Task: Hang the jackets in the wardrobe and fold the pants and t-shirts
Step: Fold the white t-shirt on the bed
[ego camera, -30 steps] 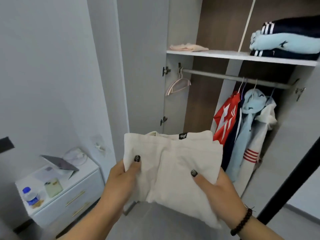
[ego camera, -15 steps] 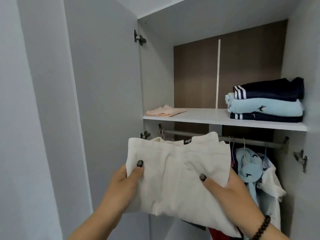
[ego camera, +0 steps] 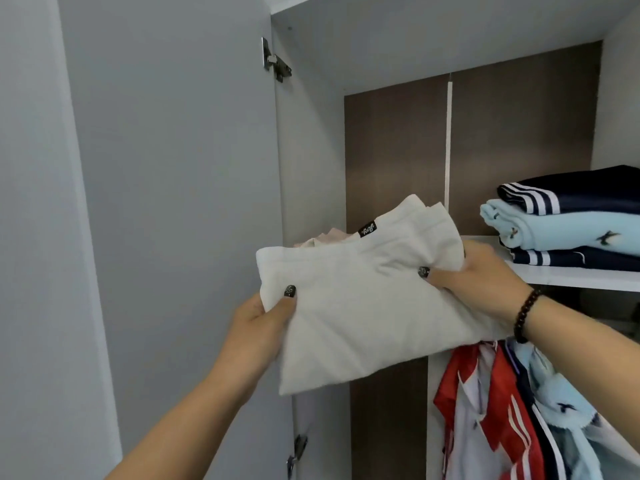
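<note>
Two hands, the left hand (ego camera: pixel 263 323) and the right hand (ego camera: pixel 474 275), gripped opposite edges of a folded cream garment (ego camera: pixel 353 306), held in the air before the wardrobe shelf (ego camera: pixel 571 280) beside stacked folded clothes (ego camera: pixel 568 220).

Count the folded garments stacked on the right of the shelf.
3: navy striped one on top, light blue one in the middle, navy striped one at the bottom. The stack runs past the frame edge, so more could be hidden.
</note>
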`<state>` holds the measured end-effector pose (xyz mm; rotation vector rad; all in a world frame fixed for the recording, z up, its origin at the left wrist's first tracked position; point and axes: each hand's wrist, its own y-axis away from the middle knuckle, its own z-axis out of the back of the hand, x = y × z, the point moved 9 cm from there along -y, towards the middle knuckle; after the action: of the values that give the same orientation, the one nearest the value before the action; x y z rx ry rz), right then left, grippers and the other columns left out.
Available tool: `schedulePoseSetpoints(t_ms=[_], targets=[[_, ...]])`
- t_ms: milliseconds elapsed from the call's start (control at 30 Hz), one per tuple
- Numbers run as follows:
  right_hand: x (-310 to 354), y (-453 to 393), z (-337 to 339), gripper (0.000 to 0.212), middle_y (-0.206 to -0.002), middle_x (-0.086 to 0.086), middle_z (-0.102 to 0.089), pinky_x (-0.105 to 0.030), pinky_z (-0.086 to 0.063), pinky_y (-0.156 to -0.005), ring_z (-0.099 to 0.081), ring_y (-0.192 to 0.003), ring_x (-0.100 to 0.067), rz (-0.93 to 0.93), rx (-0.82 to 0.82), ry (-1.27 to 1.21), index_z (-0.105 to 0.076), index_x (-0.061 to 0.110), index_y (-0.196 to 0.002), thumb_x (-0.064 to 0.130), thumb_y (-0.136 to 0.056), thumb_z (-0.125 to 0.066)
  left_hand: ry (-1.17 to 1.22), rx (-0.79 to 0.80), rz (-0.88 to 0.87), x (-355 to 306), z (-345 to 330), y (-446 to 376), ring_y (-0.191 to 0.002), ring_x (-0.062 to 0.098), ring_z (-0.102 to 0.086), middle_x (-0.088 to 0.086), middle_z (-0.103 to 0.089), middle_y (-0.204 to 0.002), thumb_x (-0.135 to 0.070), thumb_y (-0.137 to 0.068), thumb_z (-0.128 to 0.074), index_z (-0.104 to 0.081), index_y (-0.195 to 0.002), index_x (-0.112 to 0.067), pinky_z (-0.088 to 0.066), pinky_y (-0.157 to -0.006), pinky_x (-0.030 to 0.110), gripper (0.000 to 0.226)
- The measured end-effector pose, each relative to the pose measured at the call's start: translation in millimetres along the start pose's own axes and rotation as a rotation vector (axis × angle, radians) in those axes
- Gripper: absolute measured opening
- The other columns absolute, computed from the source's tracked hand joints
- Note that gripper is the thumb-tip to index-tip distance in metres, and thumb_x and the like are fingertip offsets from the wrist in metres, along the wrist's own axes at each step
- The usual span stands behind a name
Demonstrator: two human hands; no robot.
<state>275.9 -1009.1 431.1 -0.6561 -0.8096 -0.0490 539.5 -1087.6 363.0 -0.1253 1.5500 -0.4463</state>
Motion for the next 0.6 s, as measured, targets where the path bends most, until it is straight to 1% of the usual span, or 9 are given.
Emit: schedulePoseSetpoints(t_ms=[67,100,133,267,367,400,500,533,600], targets=[[6,-29,-1,0.012,-0.090,0.000,-0.064,-0.025,-0.041,-0.063,-0.057,-0.084,-0.017,0.017,-0.017,0.103,-0.061,0.009,-0.093,0.013,-0.083,-0.066,-0.014,0.011,-0.005,-2,2,-25,-0.090,0.018,-0.071,-0.003,-0.076,-0.093,-0.021,-0.096,-0.054,-0.071,-0.094,-0.022,-0.055,-0.071,0.033,0.017],[9,-42,-1,0.013,-0.090,-0.003,-0.063,-0.028,-0.041,-0.064,-0.057,-0.085,-0.020,0.022,-0.030,0.147,-0.060,0.007,-0.093,0.013,-0.083,-0.066,-0.019,0.017,-0.011,-3,2,-38,-0.091,0.020,-0.071,0.000,-0.076,-0.094,-0.022,-0.094,-0.055,-0.071,-0.093,-0.021,-0.053,-0.076,0.038,0.016],[11,-55,-2,0.014,-0.091,-0.005,-0.063,-0.030,-0.042,-0.067,-0.057,-0.087,-0.023,0.023,-0.042,0.178,-0.060,0.006,-0.093,0.014,-0.083,-0.066,-0.020,0.025,-0.015,-5,1,-50,-0.091,0.021,-0.070,0.003,-0.075,-0.096,-0.023,-0.092,-0.057,-0.071,-0.093,-0.020,-0.052,-0.078,0.040,0.015],[19,-113,-1,0.012,-0.087,-0.006,-0.061,-0.031,-0.040,-0.068,-0.056,-0.086,-0.026,0.036,-0.105,0.262,-0.057,0.009,-0.083,0.016,-0.082,-0.067,0.035,0.033,-0.017,-8,-7,-97,-0.086,0.024,-0.065,0.009,-0.073,-0.100,-0.014,-0.091,-0.054,-0.069,-0.097,-0.013,-0.049,-0.075,0.040,0.016],[30,-163,0,0.011,-0.087,-0.007,-0.061,-0.030,-0.041,-0.068,-0.055,-0.085,-0.027,0.075,-0.155,0.367,-0.058,0.008,-0.081,0.015,-0.081,-0.066,0.100,0.008,-0.004,-12,-15,-131,-0.087,0.026,-0.065,0.010,-0.072,-0.101,-0.013,-0.092,-0.053,-0.067,-0.094,-0.016,-0.052,-0.081,0.045,0.014],[35,-181,-1,0.012,-0.084,-0.006,-0.059,-0.029,-0.040,-0.065,-0.054,-0.083,-0.027,0.094,-0.163,0.409,-0.055,0.009,-0.077,0.015,-0.082,-0.065,0.126,-0.010,-0.009,-14,-18,-143,-0.087,0.025,-0.066,0.009,-0.073,-0.099,-0.013,-0.092,-0.054,-0.067,-0.094,-0.017,-0.053,-0.080,0.045,0.014],[40,-236,-7,0.016,-0.076,-0.001,-0.054,-0.025,-0.033,-0.052,-0.051,-0.077,-0.024,0.145,-0.154,0.473,-0.051,0.016,-0.073,0.016,-0.082,-0.064,0.209,-0.037,-0.027,-17,-26,-179,-0.077,0.018,-0.068,0.002,-0.074,-0.091,-0.011,-0.094,-0.053,-0.066,-0.097,-0.016,-0.056,-0.063,0.031,0.015],[41,-255,-11,0.018,-0.076,0.001,-0.054,-0.024,-0.032,-0.052,-0.052,-0.077,-0.024,0.166,-0.141,0.502,-0.051,0.018,-0.072,0.018,-0.082,-0.066,0.230,-0.039,-0.025,-17,-30,-189,-0.076,0.017,-0.069,0.001,-0.074,-0.091,-0.011,-0.094,-0.053,-0.066,-0.099,-0.016,-0.056,-0.058,0.029,0.014],[39,-288,-19,0.014,-0.082,-0.002,-0.057,-0.026,-0.036,-0.055,-0.055,-0.081,-0.026,0.198,-0.110,0.553,-0.055,0.016,-0.077,0.020,-0.081,-0.068,0.257,-0.048,-0.006,-13,-36,-208,-0.078,0.017,-0.071,0.002,-0.074,-0.091,-0.010,-0.095,-0.053,-0.065,-0.101,-0.014,-0.057,-0.055,0.029,0.013]])
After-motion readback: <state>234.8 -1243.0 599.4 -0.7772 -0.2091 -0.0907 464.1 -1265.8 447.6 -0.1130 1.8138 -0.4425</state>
